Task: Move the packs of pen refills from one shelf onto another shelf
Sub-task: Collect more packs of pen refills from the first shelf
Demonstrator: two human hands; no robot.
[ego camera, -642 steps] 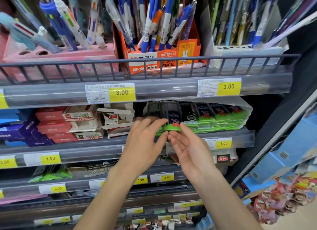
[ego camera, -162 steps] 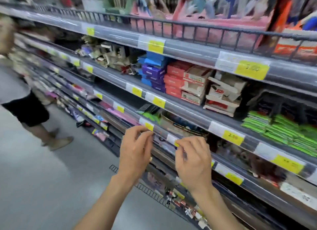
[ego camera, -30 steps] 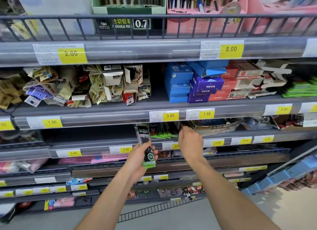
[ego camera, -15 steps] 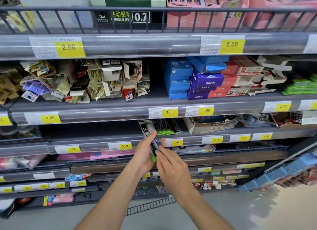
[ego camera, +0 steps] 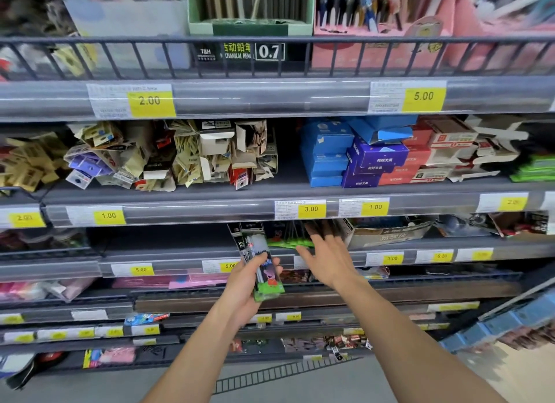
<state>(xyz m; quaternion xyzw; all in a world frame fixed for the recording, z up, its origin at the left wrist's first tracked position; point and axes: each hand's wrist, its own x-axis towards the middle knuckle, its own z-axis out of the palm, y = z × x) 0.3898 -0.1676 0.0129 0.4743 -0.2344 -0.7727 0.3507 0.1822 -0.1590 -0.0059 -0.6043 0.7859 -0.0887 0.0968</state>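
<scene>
Left hand [ego camera: 244, 285] grasps a few slim green-and-black refill packs [ego camera: 260, 264], held upright before the grey shelf's price rail [ego camera: 180, 267]. Right hand [ego camera: 327, 258], fingers spread and released, reaches into that shelf toward green-edged packs [ego camera: 288, 243] lying beside a cardboard tray [ego camera: 387, 233].

I see my left hand [ego camera: 244, 285] gripping refill packs [ego camera: 262, 261] upright while my right hand [ego camera: 327, 257], fingers spread, reaches toward green packs [ego camera: 288, 243] on the shelf [ego camera: 420, 248].
</scene>
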